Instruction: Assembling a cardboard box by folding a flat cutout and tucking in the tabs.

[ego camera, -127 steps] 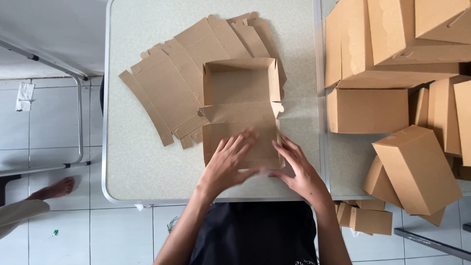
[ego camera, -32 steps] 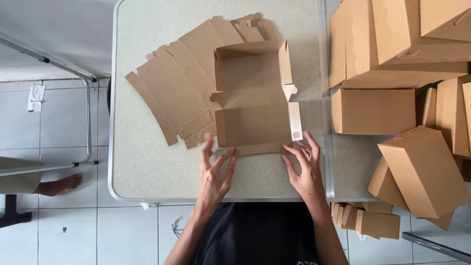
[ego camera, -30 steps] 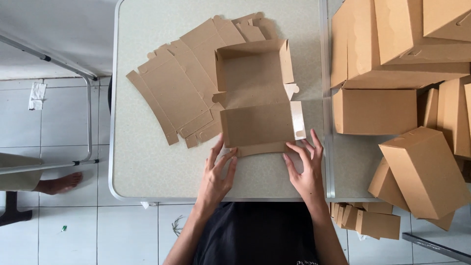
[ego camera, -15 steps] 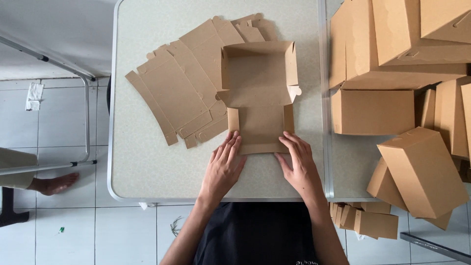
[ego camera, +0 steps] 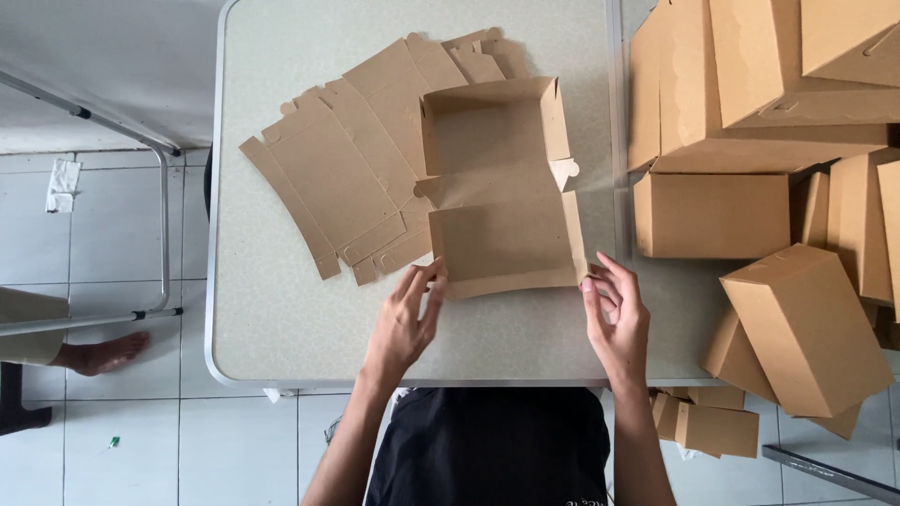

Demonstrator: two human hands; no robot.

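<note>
A half-folded brown cardboard box (ego camera: 502, 192) lay open on the pale speckled tabletop (ego camera: 281, 319), near the middle and toward the right edge, with its far walls raised and its near panel standing up at the front. The left hand (ego camera: 405, 319) sat at the near left corner of that panel, its fingertips (ego camera: 433, 274) touching the cardboard edge; the grip was loose, fingers spread apart and not clamped on anything. The right hand (ego camera: 619, 314) was at the near right corner, just beside the side flap, with its fingertips (ego camera: 591, 281) touching or almost touching the flap edge; its grip was likewise apart, the fingers curled but not closed on the card. A small rounded tab (ego camera: 565, 171) stuck out from the right wall of the box. To the left of the box and partly under it, a fanned stack of flat box blanks (ego camera: 347, 178) lay spread across the tabletop. On the right, beyond the tabletop's edge, finished closed cardboard boxes (ego camera: 750, 141) were piled up, with 1 tilted box (ego camera: 806, 328) nearer and a few smaller ones (ego camera: 717, 426) lower down. On the tiled floor (ego camera: 112, 440) at the far left, another person's bare foot (ego camera: 98, 354) showed beside a metal frame (ego camera: 159, 234).
</note>
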